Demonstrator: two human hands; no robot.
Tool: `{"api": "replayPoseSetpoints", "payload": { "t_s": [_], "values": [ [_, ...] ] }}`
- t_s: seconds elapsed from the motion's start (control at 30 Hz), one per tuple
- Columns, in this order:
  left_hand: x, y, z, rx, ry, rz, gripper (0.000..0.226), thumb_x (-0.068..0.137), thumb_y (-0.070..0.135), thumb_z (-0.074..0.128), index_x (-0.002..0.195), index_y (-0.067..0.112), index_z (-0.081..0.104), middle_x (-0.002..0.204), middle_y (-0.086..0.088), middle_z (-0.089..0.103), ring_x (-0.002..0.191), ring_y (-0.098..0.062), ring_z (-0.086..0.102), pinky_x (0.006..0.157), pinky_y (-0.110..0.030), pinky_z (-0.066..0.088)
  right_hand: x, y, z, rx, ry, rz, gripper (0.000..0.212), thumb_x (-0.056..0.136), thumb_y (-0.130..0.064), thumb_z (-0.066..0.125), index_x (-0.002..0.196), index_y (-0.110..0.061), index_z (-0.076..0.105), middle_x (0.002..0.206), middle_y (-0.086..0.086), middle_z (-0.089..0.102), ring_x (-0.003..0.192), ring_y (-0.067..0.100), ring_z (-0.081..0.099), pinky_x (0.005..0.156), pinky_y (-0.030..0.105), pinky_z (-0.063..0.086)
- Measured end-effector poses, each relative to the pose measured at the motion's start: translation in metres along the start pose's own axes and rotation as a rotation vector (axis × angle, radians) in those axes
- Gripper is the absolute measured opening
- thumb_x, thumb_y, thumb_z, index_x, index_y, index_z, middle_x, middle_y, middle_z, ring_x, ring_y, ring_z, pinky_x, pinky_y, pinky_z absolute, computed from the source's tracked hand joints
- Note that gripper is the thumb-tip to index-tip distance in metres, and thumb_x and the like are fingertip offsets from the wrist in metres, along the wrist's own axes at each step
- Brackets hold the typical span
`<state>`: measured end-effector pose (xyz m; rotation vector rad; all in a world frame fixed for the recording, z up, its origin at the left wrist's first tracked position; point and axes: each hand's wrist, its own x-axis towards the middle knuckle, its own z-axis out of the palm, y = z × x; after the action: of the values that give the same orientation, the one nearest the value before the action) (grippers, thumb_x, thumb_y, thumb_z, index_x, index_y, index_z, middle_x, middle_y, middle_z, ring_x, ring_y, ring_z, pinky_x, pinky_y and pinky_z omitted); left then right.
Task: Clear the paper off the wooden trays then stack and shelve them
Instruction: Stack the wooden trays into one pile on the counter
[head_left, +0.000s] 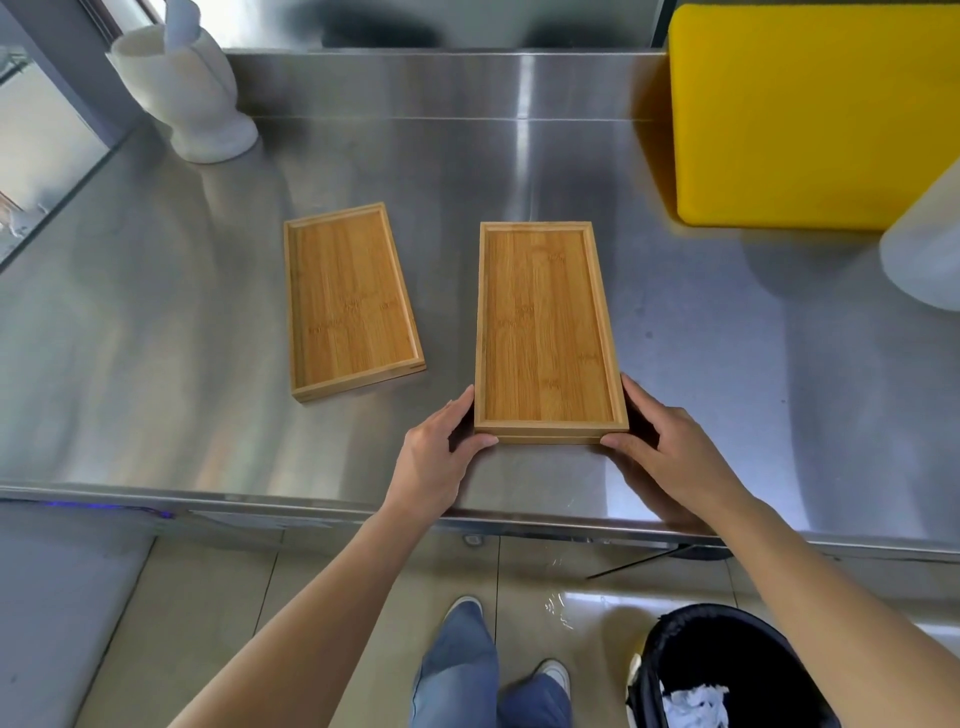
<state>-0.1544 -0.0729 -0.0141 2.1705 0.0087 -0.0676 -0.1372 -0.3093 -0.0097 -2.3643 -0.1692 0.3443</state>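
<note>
A stack of two wooden trays (543, 332) lies on the steel counter near its front edge, the top one bare inside. My left hand (441, 457) grips the stack's near left corner and my right hand (670, 452) grips its near right corner. A single wooden tray (348, 301) lies to the left, slightly turned, with no paper in it. Crumpled white paper (696, 704) lies in the black bin on the floor.
A white ceramic holder (187, 93) stands at the counter's back left. A yellow board (810, 114) leans at the back right beside a white container (924, 249). The black bin (737, 660) sits on the floor at the lower right, by my feet.
</note>
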Motion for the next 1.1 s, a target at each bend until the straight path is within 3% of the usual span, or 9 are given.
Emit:
{"api": "replayPoseSetpoints", "payload": {
  "t_s": [0.23, 0.37, 0.5, 0.57, 0.7, 0.83, 0.97, 1.03, 1.1],
  "values": [
    [-0.001, 0.001, 0.000, 0.013, -0.005, 0.005, 0.054, 0.087, 0.011, 0.060, 0.137, 0.016, 0.040, 0.110, 0.016, 0.050, 0.104, 0.001, 0.045, 0.076, 0.014, 0.026, -0.001, -0.002, 0.001, -0.027, 0.015, 0.010, 0.069, 0.089, -0.029, 0.054, 0.145, -0.028, 0.015, 0.140, 0.002, 0.048, 0.126, 0.020, 0.042, 0.101, 0.027, 0.033],
    [-0.001, 0.000, 0.000, 0.023, 0.011, 0.000, 0.055, 0.086, 0.013, 0.062, 0.137, 0.016, 0.041, 0.116, 0.013, 0.054, 0.106, -0.001, 0.048, 0.079, 0.012, 0.026, 0.000, 0.002, 0.002, -0.030, 0.023, -0.009, 0.070, 0.088, -0.030, 0.056, 0.145, -0.028, 0.016, 0.136, 0.002, 0.053, 0.121, 0.020, 0.047, 0.095, 0.024, 0.034],
    [-0.002, -0.002, 0.002, 0.070, 0.020, -0.003, 0.053, 0.088, 0.018, 0.060, 0.137, 0.019, 0.041, 0.132, -0.001, 0.057, 0.132, -0.015, 0.040, 0.101, -0.014, 0.029, 0.001, 0.005, 0.005, -0.044, 0.041, -0.036, 0.070, 0.088, -0.031, 0.056, 0.146, -0.027, 0.018, 0.129, 0.004, 0.059, 0.115, 0.022, 0.054, 0.099, 0.034, 0.042],
    [-0.003, -0.002, 0.003, 0.095, 0.016, 0.004, 0.052, 0.088, 0.019, 0.059, 0.137, 0.019, 0.041, 0.134, -0.003, 0.056, 0.135, -0.018, 0.037, 0.104, -0.019, 0.028, 0.001, 0.006, 0.006, -0.058, 0.053, -0.037, 0.069, 0.088, -0.033, 0.055, 0.146, -0.028, 0.018, 0.125, 0.004, 0.062, 0.113, 0.024, 0.056, 0.099, 0.040, 0.045],
    [-0.003, -0.004, 0.003, 0.101, 0.019, 0.011, 0.051, 0.088, 0.018, 0.059, 0.137, 0.018, 0.042, 0.132, -0.006, 0.058, 0.132, -0.020, 0.041, 0.101, -0.017, 0.028, 0.000, 0.007, 0.007, -0.081, 0.049, -0.023, 0.069, 0.087, -0.039, 0.052, 0.146, -0.031, 0.018, 0.123, 0.004, 0.063, 0.113, 0.026, 0.054, 0.098, 0.046, 0.045],
    [-0.003, -0.005, 0.003, 0.090, 0.019, -0.001, 0.052, 0.088, 0.018, 0.060, 0.137, 0.018, 0.041, 0.135, -0.005, 0.055, 0.135, -0.019, 0.036, 0.107, -0.023, 0.028, -0.001, 0.002, 0.007, -0.074, 0.047, -0.011, 0.068, 0.087, -0.035, 0.054, 0.146, -0.027, 0.020, 0.123, 0.005, 0.063, 0.113, 0.025, 0.055, 0.099, 0.040, 0.045],
    [-0.002, -0.006, 0.000, 0.038, -0.021, 0.005, 0.059, 0.085, 0.022, 0.063, 0.139, 0.018, 0.038, 0.135, -0.001, 0.055, 0.130, -0.017, 0.044, 0.109, -0.030, 0.034, -0.005, -0.004, 0.001, -0.088, 0.022, 0.087, 0.080, 0.078, -0.059, 0.049, 0.146, -0.030, 0.018, 0.136, 0.000, 0.052, 0.125, 0.026, 0.043, 0.103, 0.045, 0.040],
    [-0.005, -0.008, -0.005, 0.017, -0.051, 0.021, 0.063, 0.084, 0.028, 0.064, 0.140, 0.016, 0.037, 0.132, 0.005, 0.054, 0.123, -0.010, 0.047, 0.104, -0.024, 0.037, -0.007, -0.015, -0.006, -0.097, 0.105, 0.102, 0.083, 0.073, -0.065, 0.041, 0.144, -0.025, 0.025, 0.142, 0.001, 0.047, 0.129, 0.027, 0.042, 0.105, 0.048, 0.039],
    [-0.005, -0.011, -0.015, 0.034, -0.031, 0.038, 0.060, 0.085, 0.032, 0.061, 0.138, 0.015, 0.039, 0.126, 0.013, 0.049, 0.118, -0.002, 0.044, 0.098, -0.018, 0.034, -0.004, -0.031, -0.015, -0.069, 0.219, 0.089, 0.076, 0.075, -0.059, 0.041, 0.140, -0.019, 0.034, 0.142, 0.002, 0.048, 0.126, 0.024, 0.046, 0.103, 0.046, 0.041]
  ]
}}
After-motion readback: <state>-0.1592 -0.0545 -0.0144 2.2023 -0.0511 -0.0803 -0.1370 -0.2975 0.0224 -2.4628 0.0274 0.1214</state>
